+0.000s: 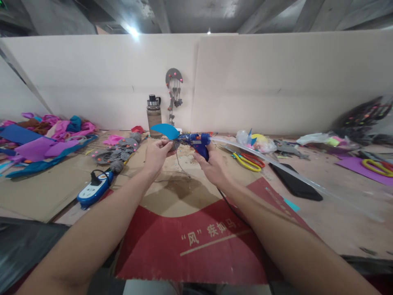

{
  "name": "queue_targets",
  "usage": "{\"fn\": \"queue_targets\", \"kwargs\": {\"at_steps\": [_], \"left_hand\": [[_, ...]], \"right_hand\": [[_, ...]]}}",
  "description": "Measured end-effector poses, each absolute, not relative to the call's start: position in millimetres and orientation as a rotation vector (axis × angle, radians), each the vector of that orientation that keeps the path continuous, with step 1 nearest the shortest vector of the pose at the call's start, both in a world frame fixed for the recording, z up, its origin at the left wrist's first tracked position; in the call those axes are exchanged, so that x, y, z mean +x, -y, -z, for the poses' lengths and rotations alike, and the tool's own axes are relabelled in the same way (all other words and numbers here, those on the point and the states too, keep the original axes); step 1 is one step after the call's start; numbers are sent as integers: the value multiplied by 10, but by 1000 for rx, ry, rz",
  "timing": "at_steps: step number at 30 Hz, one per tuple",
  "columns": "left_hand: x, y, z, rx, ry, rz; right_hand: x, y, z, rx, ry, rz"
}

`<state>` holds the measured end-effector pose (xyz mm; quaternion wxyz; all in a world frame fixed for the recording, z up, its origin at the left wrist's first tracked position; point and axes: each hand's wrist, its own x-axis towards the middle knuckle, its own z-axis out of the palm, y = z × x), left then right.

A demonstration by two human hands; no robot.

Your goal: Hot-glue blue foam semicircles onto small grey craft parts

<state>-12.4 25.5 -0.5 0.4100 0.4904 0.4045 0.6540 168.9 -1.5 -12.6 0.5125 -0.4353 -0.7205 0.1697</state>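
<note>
My right hand [211, 166] is wrapped round the handle of a blue hot glue gun [201, 143], its nozzle pointing left. A long clear glue stick [264, 155] sticks out of the gun's back end, towards the right. In my left hand [158, 153] the fingers pinch a blue felt crescent [166, 130], close to the nozzle. A thin grey cord [181, 162] hangs from beside the left fingertips to the cardboard. Whether the nozzle touches the felt, I cannot tell.
Below my hands lies red and brown cardboard [196, 258]. To the left are a power strip [95, 189], grey felt pieces [118, 149] and colourful felt [46, 143]. A bottle [154, 116] stands behind. On the right lie scissors [247, 163] and a black phone [294, 182].
</note>
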Motion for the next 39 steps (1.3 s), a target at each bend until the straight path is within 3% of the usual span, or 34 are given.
{"fn": "queue_targets", "kwargs": {"at_steps": [30, 39], "left_hand": [[-167, -311, 26, 1202, -954, -1699], [-171, -320, 29, 1191, -942, -1668]], "right_hand": [[1729, 23, 97, -1065, 1719, -376], [1757, -83, 173, -1072, 1603, -535]]}}
